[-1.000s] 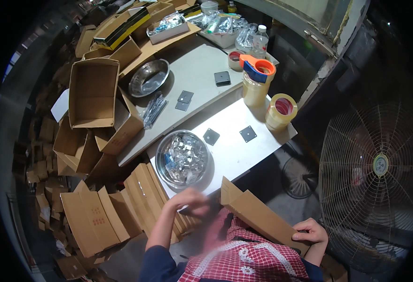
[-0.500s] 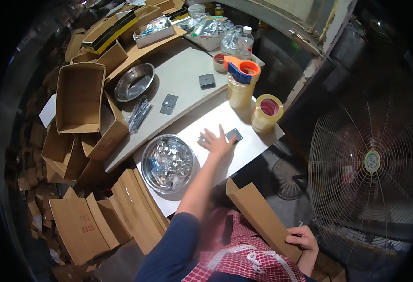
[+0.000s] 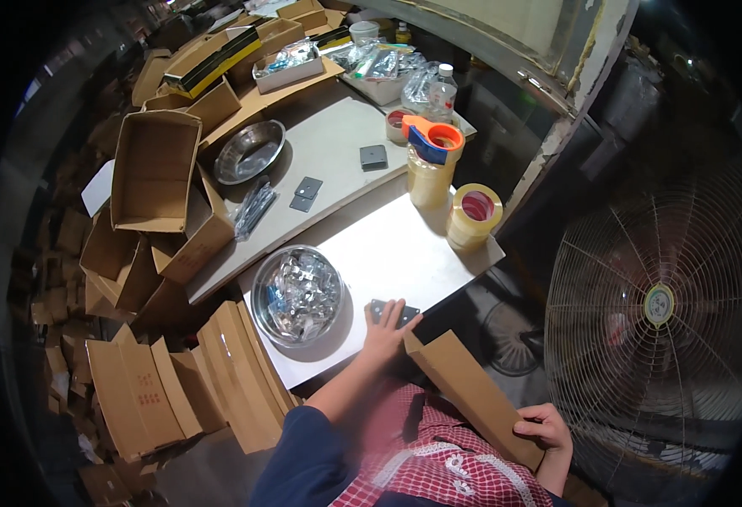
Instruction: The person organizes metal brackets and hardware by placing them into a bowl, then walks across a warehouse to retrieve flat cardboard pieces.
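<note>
My left hand (image 3: pixel 383 336) lies with its fingers apart on dark grey flat plates (image 3: pixel 407 316) with small holes, at the near edge of the white tabletop (image 3: pixel 371 237). The palm and fingers cover part of these plates. At the lower right, my right hand (image 3: pixel 546 429) grips the far end of a long, narrow brown cardboard box (image 3: pixel 468 389). The box's other end points up beside the table edge, close to the left hand. Left of that hand stands a round metal bowl (image 3: pixel 342 296) filled with small shiny metal parts, some apparently in clear plastic.
Tape rolls (image 3: pixel 473 221) and an orange-and-blue tape dispenser (image 3: pixel 430 139) stand at the right end. On the raised grey surface are more dark plates (image 3: pixel 373 156), an empty metal bowl (image 3: pixel 250 152) and bagged strips (image 3: pixel 255 209). Cardboard boxes (image 3: pixel 155 173) crowd the left; a fan (image 3: pixel 658 306) stands right.
My left hand has drawn back toward me, bringing the dark plates from mid-table to the near edge. My right hand still holds the cardboard box in about the same place.
</note>
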A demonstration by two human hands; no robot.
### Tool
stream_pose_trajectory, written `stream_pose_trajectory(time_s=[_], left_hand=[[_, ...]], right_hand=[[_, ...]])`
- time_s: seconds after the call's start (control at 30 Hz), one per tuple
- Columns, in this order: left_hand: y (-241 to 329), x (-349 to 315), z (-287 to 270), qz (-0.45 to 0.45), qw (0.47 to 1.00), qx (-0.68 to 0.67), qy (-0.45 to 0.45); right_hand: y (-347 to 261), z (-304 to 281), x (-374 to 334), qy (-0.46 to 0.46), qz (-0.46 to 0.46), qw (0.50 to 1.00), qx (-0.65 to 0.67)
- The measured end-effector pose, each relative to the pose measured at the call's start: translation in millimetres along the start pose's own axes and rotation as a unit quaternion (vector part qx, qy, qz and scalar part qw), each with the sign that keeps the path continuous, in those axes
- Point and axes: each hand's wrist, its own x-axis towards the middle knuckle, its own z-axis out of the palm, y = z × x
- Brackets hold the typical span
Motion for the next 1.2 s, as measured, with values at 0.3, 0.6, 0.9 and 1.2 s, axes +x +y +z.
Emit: stream_pose_trajectory(time_s=[0.3,0.6,0.9,1.2], left_hand=[[-31.2,-20.1,-8.0,0.017,0.996,-0.015,0.087],[-82.3,16.0,-45.7,-0.033,0.982,-0.076,0.167],[-164.1,-75.2,-109.0,-0.509,0.835,0.036,0.209],[-158.0,-136.4,-64.6,-0.565,0.341,-0.739,0.136]], right_hand=[[-34.2,8.5,17.0,-0.028,0.025,0.998,-0.049],[-42.0,10.1,21.6,-0.025,0.033,0.998,-0.056],[-31.0,14.6,19.6,0.009,0.013,0.999,0.041],[-27.9,12.9,48.3,0.009,-0.031,0.998,0.057]])
